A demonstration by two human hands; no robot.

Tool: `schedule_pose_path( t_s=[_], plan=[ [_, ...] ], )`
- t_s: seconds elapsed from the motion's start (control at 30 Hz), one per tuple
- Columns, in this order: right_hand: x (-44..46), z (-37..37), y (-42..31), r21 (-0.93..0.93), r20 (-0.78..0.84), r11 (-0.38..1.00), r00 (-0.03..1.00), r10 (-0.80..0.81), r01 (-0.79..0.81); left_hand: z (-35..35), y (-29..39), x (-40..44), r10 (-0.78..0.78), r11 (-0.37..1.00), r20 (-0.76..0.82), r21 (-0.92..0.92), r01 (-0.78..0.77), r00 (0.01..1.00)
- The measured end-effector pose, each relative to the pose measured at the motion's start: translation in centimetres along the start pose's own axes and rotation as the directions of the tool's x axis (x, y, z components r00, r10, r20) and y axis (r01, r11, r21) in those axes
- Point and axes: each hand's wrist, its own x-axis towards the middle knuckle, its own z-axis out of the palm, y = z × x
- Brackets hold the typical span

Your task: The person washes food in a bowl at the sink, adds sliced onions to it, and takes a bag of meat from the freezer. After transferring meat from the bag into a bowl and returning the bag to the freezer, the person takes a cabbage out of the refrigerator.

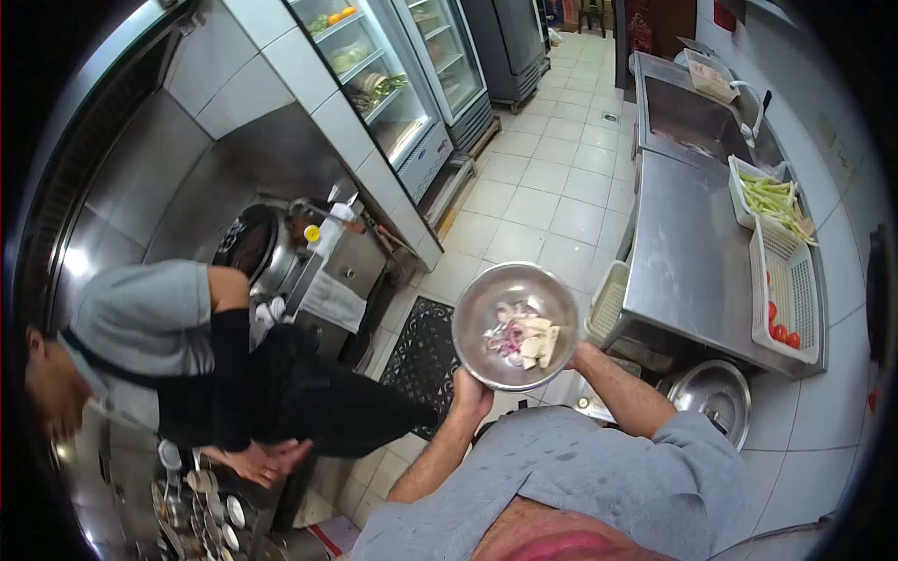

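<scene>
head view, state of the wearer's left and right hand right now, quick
Left hand: closed, holding the stainless-steel bowl at its near left edge.
Right hand: closed, holding the same bowl at its right edge.

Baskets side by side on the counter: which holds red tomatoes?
The longer white basket, nearer the camera, with tomatoes; the other basket holds green stalks.
</scene>
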Motion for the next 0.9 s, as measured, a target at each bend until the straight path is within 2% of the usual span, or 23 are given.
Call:
schedule_pose_path(
  t_s=[0.07, 0.1, 0.27, 0.37, 0.4, 0.43, 0.5, 0.53, 0.6, 0.7, 0.73, 0.77, 0.83, 0.9],
  plan=[
    [1.7, -3.0, -3.6, -0.059, 0.002, 0.986, 0.988, -0.154, 0.154, 2.6, 0.9, 5.3, -0.035, 0.999, 0.060, 0.020, 0.033, 0.998],
    [3.0, -4.3, -5.1, -0.057, -0.005, 0.984, 0.986, -0.167, 0.166, 3.8, 1.1, 7.9, -0.052, 0.998, 0.082, 0.021, 0.051, 0.995],
    [7.3, -12.3, -13.8, 0.186, 0.008, 0.919, 0.934, -0.357, 0.349, 9.9, 1.7, 20.6, -0.132, 0.990, 0.190, 0.074, 0.120, 0.973],
    [10.8, -18.7, -19.0, -0.025, 0.089, 0.933, 0.931, -0.355, 0.358, 14.5, 2.8, 27.1, -0.189, 0.981, 0.193, 0.079, 0.177, 0.963],
    [12.2, -20.5, -21.3, 0.006, 0.072, 0.935, 0.932, -0.355, 0.356, 16.0, 3.2, 29.7, -0.215, 0.977, 0.217, 0.050, 0.209, 0.952],
    [13.2, -21.1, -23.4, 0.058, 0.050, 0.939, 0.939, -0.342, 0.339, 18.0, 4.1, 31.4, -0.196, 0.977, 0.227, 0.126, 0.171, 0.954],
    [15.2, -22.3, -27.7, 0.165, 0.005, 0.937, 0.949, -0.314, 0.309, 19.9, 4.6, 36.6, -0.173, 0.983, 0.251, 0.111, 0.150, 0.952],
    [15.0, -22.3, -30.0, 0.183, -0.031, 0.920, 0.937, -0.348, 0.347, 21.4, 5.2, 38.5, -0.218, 0.972, 0.263, 0.145, 0.185, 0.940],
    [14.9, -23.1, -34.9, -0.004, -0.183, 0.930, 0.914, -0.362, 0.367, 25.0, 6.4, 42.4, -0.191, 0.981, 0.289, 0.095, 0.171, 0.938],
    [15.2, -25.1, -41.5, -0.277, -0.387, 0.918, 0.841, -0.378, 0.285, 29.6, 7.5, 48.4, -0.258, 0.965, 0.329, 0.142, 0.222, 0.908],
    [15.2, -25.8, -43.6, -0.140, -0.502, 0.930, 0.785, -0.363, 0.341, 30.7, 7.4, 50.9, -0.260, 0.964, 0.335, 0.142, 0.224, 0.906],
    [15.4, -28.3, -45.2, -0.150, -0.511, 0.920, 0.768, -0.387, 0.363, 32.0, 7.3, 53.5, -0.271, 0.961, 0.358, 0.155, 0.229, 0.893],
    [15.5, -34.0, -47.3, -0.308, -0.557, 0.870, 0.668, -0.493, 0.386, 34.2, 7.1, 58.6, -0.315, 0.948, 0.367, 0.175, 0.267, 0.875],
    [15.1, -34.7, -51.4, -0.233, -0.631, 0.834, 0.575, -0.522, 0.501, 35.7, 7.0, 64.2, -0.361, 0.931, 0.395, 0.199, 0.305, 0.845]
  ],
)
